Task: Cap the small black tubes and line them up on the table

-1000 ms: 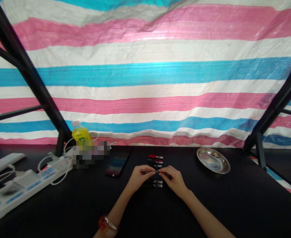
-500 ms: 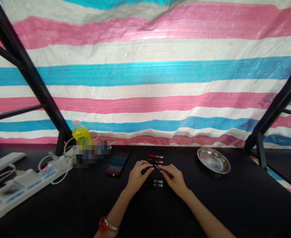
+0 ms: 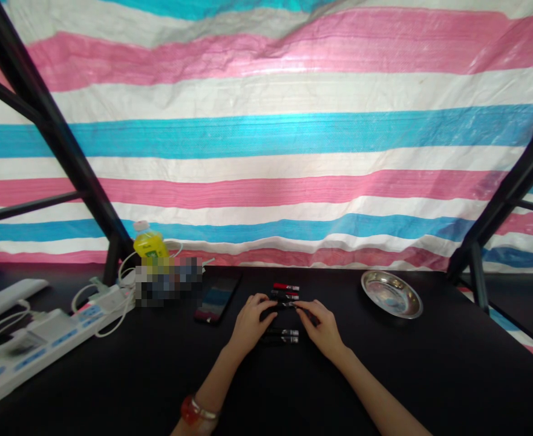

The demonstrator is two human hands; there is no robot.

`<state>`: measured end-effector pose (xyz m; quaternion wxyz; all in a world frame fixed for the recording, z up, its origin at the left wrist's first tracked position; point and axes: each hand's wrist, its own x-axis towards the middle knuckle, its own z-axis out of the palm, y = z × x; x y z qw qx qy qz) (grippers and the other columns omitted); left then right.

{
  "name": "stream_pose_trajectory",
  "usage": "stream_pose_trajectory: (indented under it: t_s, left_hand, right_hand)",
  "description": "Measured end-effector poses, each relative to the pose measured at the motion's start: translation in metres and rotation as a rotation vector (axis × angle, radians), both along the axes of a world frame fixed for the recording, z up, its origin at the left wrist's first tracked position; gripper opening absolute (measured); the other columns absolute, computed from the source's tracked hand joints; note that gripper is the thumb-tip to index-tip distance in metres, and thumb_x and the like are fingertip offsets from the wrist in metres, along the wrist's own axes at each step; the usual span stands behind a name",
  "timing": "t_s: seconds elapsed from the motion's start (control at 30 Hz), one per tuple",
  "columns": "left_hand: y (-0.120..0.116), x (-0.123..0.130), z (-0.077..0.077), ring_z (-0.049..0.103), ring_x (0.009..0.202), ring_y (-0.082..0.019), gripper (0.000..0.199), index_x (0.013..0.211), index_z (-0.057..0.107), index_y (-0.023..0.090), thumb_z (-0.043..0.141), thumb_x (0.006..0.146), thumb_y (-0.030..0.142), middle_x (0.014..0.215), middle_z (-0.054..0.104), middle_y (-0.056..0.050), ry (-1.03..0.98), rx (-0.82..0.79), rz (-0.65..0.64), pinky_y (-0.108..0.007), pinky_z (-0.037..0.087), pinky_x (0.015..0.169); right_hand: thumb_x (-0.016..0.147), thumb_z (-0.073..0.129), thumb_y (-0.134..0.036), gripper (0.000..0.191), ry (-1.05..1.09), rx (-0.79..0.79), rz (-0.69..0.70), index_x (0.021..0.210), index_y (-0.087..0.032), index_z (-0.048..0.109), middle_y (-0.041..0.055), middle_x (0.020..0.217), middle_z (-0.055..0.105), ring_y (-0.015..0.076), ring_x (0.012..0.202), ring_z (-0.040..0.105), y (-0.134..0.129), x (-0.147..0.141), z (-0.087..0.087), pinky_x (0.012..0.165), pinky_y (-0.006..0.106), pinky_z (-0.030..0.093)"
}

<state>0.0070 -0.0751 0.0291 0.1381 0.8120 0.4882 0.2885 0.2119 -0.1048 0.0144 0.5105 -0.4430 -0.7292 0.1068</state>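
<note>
Both hands are at a slim black marker (image 3: pixel 286 305) with pale print on its right end, lying level above the dark table. My left hand (image 3: pixel 253 319) has fingers and thumb closed around the marker's left end. At its right end, the thumb and index fingertip of my right hand (image 3: pixel 319 325) pinch the tip. Just beyond lie a red marker (image 3: pixel 285 286) and a black marker with a red band (image 3: pixel 285 295), side by side. Nearer me, two more black markers (image 3: pixel 287 332) lie parallel, their left ends partly hidden by shadow and my left hand.
A phone (image 3: pixel 218 299) lies left of my left hand. A shiny metal dish (image 3: pixel 392 294) stands at the right. Farther left are a yellow drink bottle (image 3: pixel 150 245), a white power strip (image 3: pixel 51 348) with cables and a blurred-out patch. Striped sheeting (image 3: pixel 266 139) hangs behind, between black frame bars.
The marker between my hands has gone from slightly tilted to level. My left thumb has drawn back a little, and my right fingertips have shifted slightly right. The other markers stay put.
</note>
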Motion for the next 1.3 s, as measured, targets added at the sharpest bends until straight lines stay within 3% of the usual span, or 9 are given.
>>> stream_pose_trajectory:
  t_s: [0.4, 0.53, 0.83, 1.0, 1.3]
  left_hand:
    - [0.0000, 0.0005, 0.0022, 0.056, 0.092, -0.021, 0.012, 0.085, 0.069, 0.024, 0.060, 0.077, 0.025, 0.093, 0.064, -0.004, -0.103, -0.066, -0.038, -0.035, 0.043, 0.086]
    - [0.0005, 0.0012, 0.0039, 0.057, 0.089, -0.021, 0.014, 0.085, 0.069, 0.023, 0.058, 0.078, 0.024, 0.090, 0.067, -0.004, -0.152, -0.094, -0.055, -0.034, 0.044, 0.083]
    - [0.0056, 0.0011, 0.0023, 0.059, 0.073, -0.018, 0.021, 0.086, 0.071, 0.020, 0.062, 0.073, 0.034, 0.081, 0.069, -0.004, -0.434, -0.168, 0.047, -0.029, 0.046, 0.071]
    - [0.0034, 0.0024, 0.0059, 0.058, 0.068, -0.017, 0.025, 0.085, 0.073, 0.018, 0.064, 0.071, 0.037, 0.078, 0.069, -0.005, -0.475, -0.212, 0.045, -0.026, 0.044, 0.061]
    - [0.0046, 0.0014, 0.0052, 0.058, 0.066, -0.016, 0.025, 0.084, 0.073, 0.018, 0.065, 0.070, 0.037, 0.078, 0.070, -0.006, -0.503, -0.189, 0.039, -0.026, 0.045, 0.060]
  right_hand:
    - [0.086, 0.051, -0.024, 0.020, 0.024, -0.011, -0.032, 0.098, -0.022, 0.067, 0.0040, 0.082, 0.070, 0.0148, 0.062, 0.057, 0.0020, 0.0000, -0.0029, 0.059, 0.028, 0.051]
    - [0.086, 0.051, -0.025, 0.021, 0.025, -0.013, -0.043, 0.098, -0.022, 0.067, 0.0038, 0.083, 0.070, 0.0148, 0.063, 0.058, 0.0033, 0.0009, -0.0047, 0.060, 0.027, 0.051]
    - [0.087, 0.050, -0.025, 0.021, 0.043, 0.004, -0.068, 0.099, -0.024, 0.066, 0.0034, 0.085, 0.070, 0.0153, 0.066, 0.059, 0.0047, 0.0027, -0.0048, 0.060, 0.028, 0.051]
    - [0.086, 0.050, -0.025, 0.020, 0.054, -0.004, -0.066, 0.098, -0.024, 0.067, 0.0042, 0.087, 0.069, 0.0161, 0.069, 0.060, 0.0043, 0.0024, -0.0034, 0.059, 0.027, 0.050]
    - [0.086, 0.050, -0.025, 0.020, 0.066, -0.022, -0.108, 0.097, -0.023, 0.067, 0.0039, 0.085, 0.069, 0.0156, 0.067, 0.060, 0.0026, 0.0023, -0.0005, 0.061, 0.027, 0.051]
